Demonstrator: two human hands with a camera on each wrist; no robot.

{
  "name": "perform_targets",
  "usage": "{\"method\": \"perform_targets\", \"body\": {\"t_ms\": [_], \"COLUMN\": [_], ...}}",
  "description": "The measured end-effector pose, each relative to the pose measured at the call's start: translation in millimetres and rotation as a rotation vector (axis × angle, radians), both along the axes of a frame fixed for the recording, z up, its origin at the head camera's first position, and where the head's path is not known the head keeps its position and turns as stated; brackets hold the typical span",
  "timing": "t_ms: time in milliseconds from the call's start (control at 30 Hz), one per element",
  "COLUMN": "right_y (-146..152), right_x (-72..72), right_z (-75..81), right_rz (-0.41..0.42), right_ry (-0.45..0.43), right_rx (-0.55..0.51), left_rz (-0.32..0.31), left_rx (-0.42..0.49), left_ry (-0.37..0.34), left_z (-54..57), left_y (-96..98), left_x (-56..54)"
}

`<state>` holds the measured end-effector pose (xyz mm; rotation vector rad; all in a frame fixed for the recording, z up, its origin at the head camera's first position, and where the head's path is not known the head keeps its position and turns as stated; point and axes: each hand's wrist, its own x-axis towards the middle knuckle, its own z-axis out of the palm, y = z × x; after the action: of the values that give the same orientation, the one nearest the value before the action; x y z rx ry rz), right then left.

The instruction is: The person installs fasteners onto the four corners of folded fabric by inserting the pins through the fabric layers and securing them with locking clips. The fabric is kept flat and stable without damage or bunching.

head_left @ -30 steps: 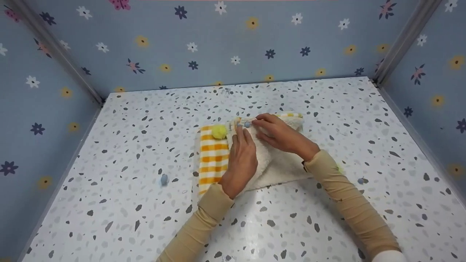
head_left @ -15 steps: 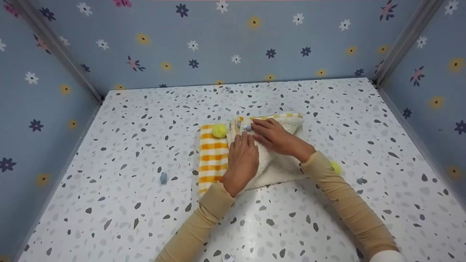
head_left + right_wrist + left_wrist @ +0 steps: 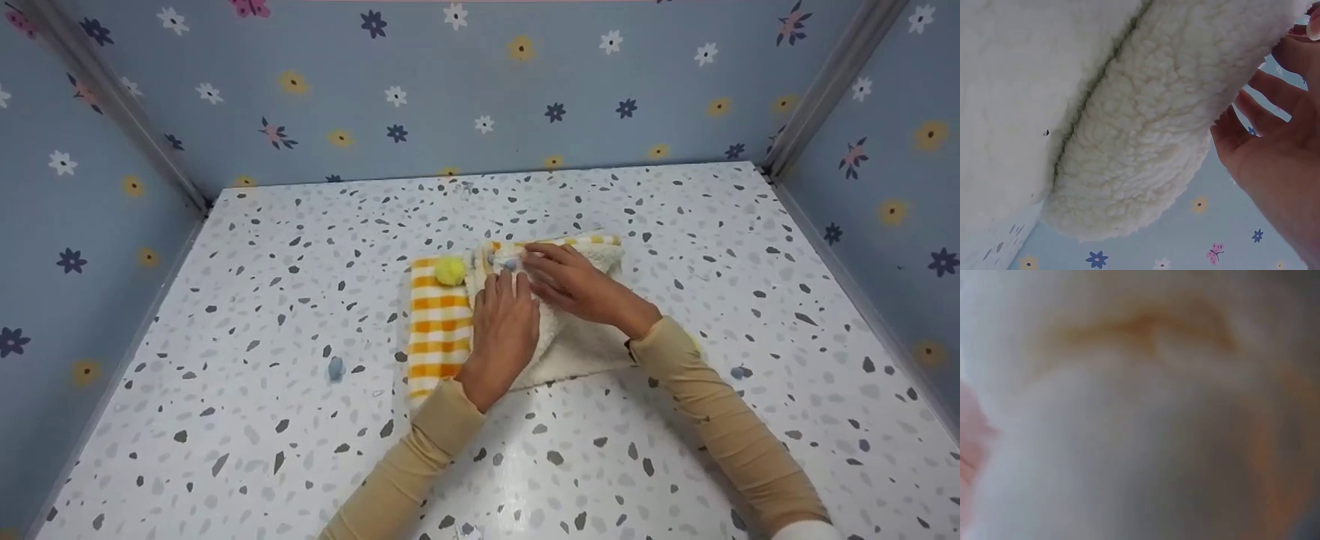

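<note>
A folded cloth, orange-and-white checked (image 3: 440,330) on one face and white fleece (image 3: 581,352) on the other, lies mid-table. My left hand (image 3: 502,334) rests palm-down on its fleece, fingers pointing away from me. Beside it my right hand (image 3: 581,285) touches the fleece near the far edge. Two small blue-grey pieces, the nearer one (image 3: 510,264) by my fingertips, sit on the fold. In the right wrist view, the bent fingers of my right hand (image 3: 1275,129) meet the curled fleece edge (image 3: 1185,135). Blurred pale fabric (image 3: 1072,439) fills the left wrist view.
A yellow-green pom-pom (image 3: 451,271) sits on the checked part; another (image 3: 696,343) shows partly behind the right sleeve. Small blue-grey pieces lie on the speckled table at left (image 3: 335,367) and right (image 3: 739,371). Flowered blue panels (image 3: 480,75) enclose the back and sides.
My left fingers have drawn back slightly from the fold's far edge, uncovering more of the blue-grey pieces. My right hand has shifted slightly; the cloth stays in about the same place.
</note>
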<state>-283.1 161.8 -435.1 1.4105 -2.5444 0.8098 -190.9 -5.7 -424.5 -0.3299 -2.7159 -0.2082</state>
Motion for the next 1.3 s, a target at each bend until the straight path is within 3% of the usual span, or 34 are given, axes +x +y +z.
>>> {"method": "perform_targets", "body": {"t_ms": [533, 933, 1300], "right_y": [43, 84, 118], "right_x": [19.6, 36.8, 55.1], "right_z": [1.9, -2.8, -8.0], "right_rz": [-0.055, -0.121, -0.190], "right_ry": [0.165, 0.182, 0.228], "right_rx": [-0.063, -0.037, -0.019], "left_rz": [-0.078, -0.178, -0.276], "left_rx": [-0.011, -0.148, -0.179], "left_ry": [0.075, 0.086, 0.113], "left_z": [7.3, -5.0, -19.4], "left_y": [24.1, 45.7, 57.2], "left_x": [20.2, 41.0, 45.7]}}
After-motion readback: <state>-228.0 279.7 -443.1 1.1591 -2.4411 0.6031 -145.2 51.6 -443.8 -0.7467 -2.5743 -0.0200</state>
